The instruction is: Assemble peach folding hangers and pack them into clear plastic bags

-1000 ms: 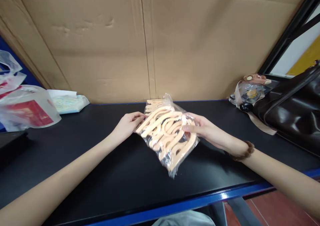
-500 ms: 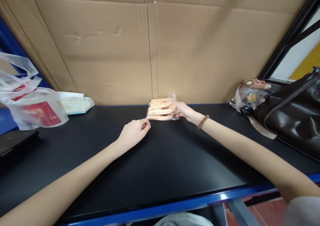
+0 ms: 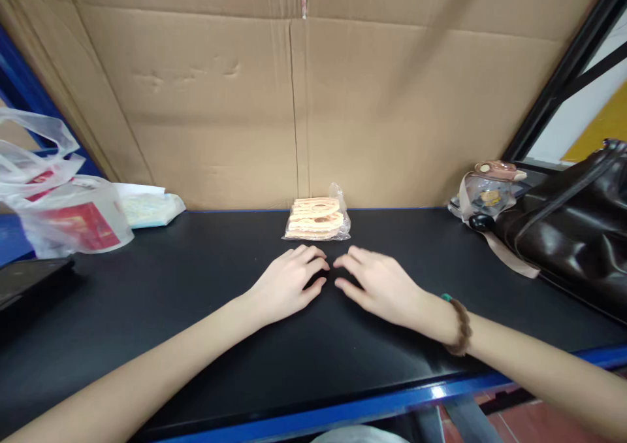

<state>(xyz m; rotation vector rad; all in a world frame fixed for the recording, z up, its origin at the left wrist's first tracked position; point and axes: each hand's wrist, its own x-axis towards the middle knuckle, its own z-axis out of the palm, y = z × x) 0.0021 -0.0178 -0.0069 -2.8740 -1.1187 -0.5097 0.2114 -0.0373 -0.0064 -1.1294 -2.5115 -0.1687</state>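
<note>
A clear plastic bag of flat, pale wooden-looking pieces (image 3: 316, 219) lies at the back of the black tabletop (image 3: 313, 364), against the cardboard. The pieces are stacked, and some have oval holes. My left hand (image 3: 296, 278) rests in front of the bag, fingers apart and slightly bent, holding nothing. Facing it, my right hand (image 3: 375, 283) lies with its fingers spread and nothing in them. Only a small gap separates the fingertips of both hands. A brown bracelet (image 3: 460, 328) circles the right wrist. Neither hand touches the bag.
Cardboard (image 3: 206, 116) walls the back of the table. At left stand a white plastic bag with a tub (image 3: 78, 214), a soft pack (image 3: 151, 206) and a black flat object (image 3: 34, 279). A dark leather bag (image 3: 568, 227) and a clear pouch (image 3: 490, 191) sit at right.
My right hand has let go of the bag of pieces and drawn back toward me. My left hand has moved slightly right and nearer, its fingers opening from a closed shape.
</note>
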